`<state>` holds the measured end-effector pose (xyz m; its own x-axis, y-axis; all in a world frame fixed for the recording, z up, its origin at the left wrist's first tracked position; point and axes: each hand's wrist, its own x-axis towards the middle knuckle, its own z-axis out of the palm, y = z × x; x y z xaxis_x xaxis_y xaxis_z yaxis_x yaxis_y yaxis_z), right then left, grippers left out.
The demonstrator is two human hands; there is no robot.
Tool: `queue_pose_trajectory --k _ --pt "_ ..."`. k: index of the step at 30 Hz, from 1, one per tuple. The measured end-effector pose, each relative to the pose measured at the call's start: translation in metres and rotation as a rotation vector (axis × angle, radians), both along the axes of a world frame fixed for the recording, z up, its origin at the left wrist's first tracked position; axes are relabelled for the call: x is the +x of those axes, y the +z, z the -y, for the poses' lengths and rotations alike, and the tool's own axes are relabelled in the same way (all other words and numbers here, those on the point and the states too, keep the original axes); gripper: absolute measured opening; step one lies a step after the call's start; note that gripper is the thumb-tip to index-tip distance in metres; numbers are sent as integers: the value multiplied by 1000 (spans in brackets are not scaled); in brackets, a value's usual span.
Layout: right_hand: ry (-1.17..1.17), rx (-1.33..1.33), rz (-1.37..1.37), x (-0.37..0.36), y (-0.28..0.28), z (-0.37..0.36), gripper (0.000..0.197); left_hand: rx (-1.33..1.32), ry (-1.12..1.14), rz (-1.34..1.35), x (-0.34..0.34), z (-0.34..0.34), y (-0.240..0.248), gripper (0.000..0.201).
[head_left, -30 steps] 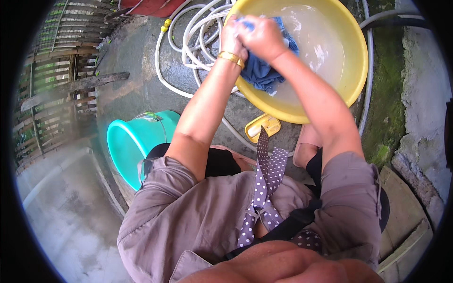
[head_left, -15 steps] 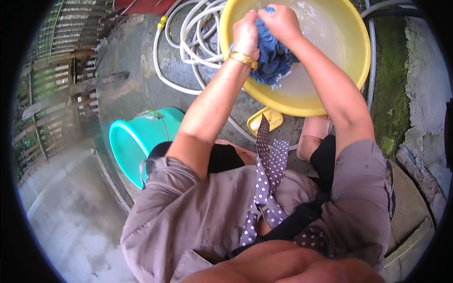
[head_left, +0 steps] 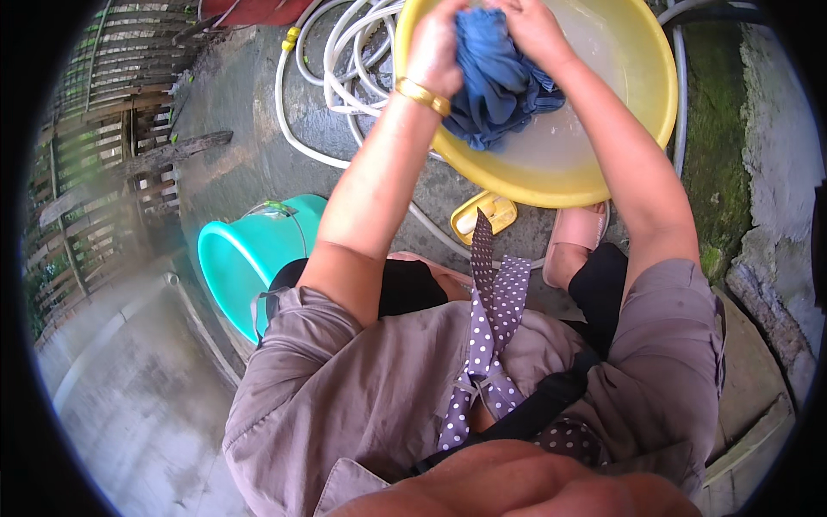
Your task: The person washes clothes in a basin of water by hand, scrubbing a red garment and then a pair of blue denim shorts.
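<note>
A wet, bunched blue cloth garment [head_left: 493, 82] hangs between my hands over the left side of a yellow basin [head_left: 525, 191]. Cloudy water lies in the basin. My left hand [head_left: 435, 53], with a gold bangle at the wrist, grips the garment's left upper part. On its right upper part my right hand [head_left: 536, 33] is closed, the fingers partly cut off by the top of the picture. The garment's lower folds hang down near the basin's near left wall. What kind of garment it is I cannot tell.
A coiled white hose [head_left: 332, 86] lies left of the basin. A tipped turquoise bucket [head_left: 226, 250] is at my left. In front of me sits a yellow soap dish [head_left: 491, 220] with a pale bar. A mossy strip and a wall [head_left: 780, 155] run along the right.
Both hands have moved up and slightly apart. The blue garment has spread wider between them and shows more of its folds.
</note>
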<state>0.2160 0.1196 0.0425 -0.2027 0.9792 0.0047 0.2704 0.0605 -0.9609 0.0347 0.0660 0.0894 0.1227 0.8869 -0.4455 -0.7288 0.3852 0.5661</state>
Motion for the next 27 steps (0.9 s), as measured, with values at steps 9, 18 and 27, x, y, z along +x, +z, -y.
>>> queue_pose_trajectory --k 9,18,27 --pt "147 -310 -477 -4 52 30 36 461 -270 -722 -74 15 -1 62" --pt "-206 -313 -679 35 63 -11 31 297 -109 16 -71 2 11 31" --pt "216 661 177 -105 84 133 27 13 -115 -14 -62 21 -32 39"
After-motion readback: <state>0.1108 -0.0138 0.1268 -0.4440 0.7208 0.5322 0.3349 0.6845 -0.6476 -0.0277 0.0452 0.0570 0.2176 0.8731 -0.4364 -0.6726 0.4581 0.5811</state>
